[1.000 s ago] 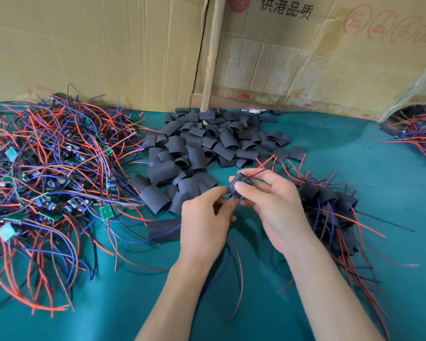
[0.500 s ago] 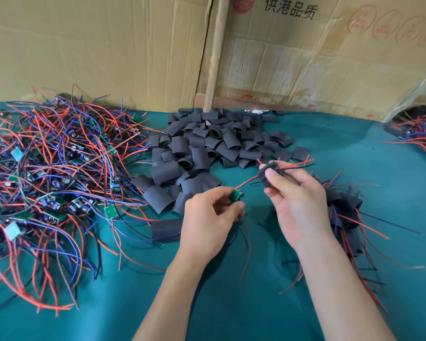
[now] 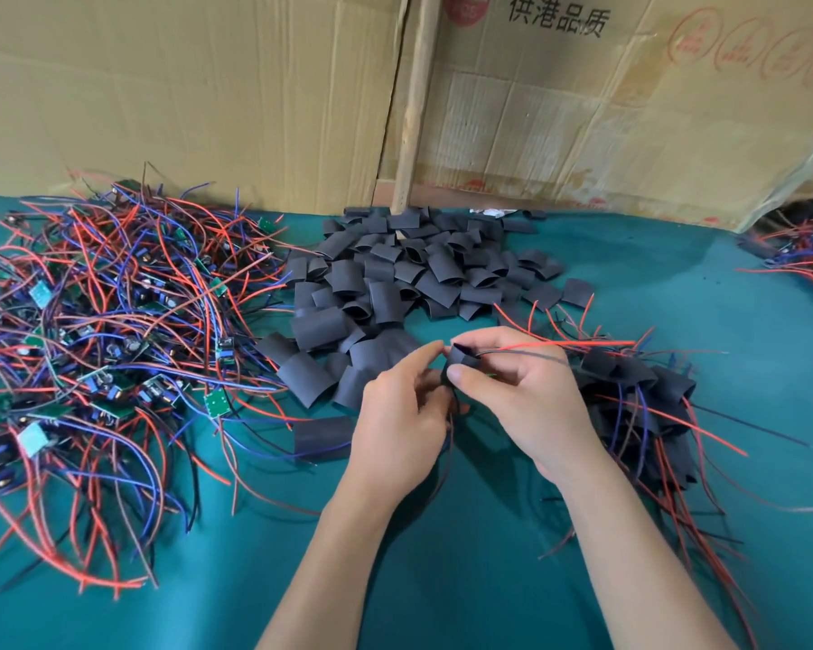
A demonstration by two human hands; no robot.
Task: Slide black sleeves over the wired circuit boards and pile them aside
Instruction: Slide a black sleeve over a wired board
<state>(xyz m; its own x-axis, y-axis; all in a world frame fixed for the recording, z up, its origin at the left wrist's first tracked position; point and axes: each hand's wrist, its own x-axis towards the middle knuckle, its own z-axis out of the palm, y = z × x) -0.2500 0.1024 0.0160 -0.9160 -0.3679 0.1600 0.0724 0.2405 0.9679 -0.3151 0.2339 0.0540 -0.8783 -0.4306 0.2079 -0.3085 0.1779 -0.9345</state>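
My right hand pinches a black sleeve between thumb and forefinger above the teal table. A red and a dark wire run out of the sleeve to the right. My left hand meets it from the left, fingertips at the sleeve's end; the small board is hidden between the hands. More wires hang down beneath my palms. A heap of loose black sleeves lies just beyond my hands. Bare wired boards are tangled at the left. Sleeved boards are piled at the right.
Cardboard sheets and a wooden stick stand along the table's far edge. One flat sleeve lies alone left of my left hand. Another bundle of wires sits at the far right edge.
Half a second ago my hands were apart, the left holding the green board and the right the sleeve. Now they have come together and the board is out of sight at the sleeve.
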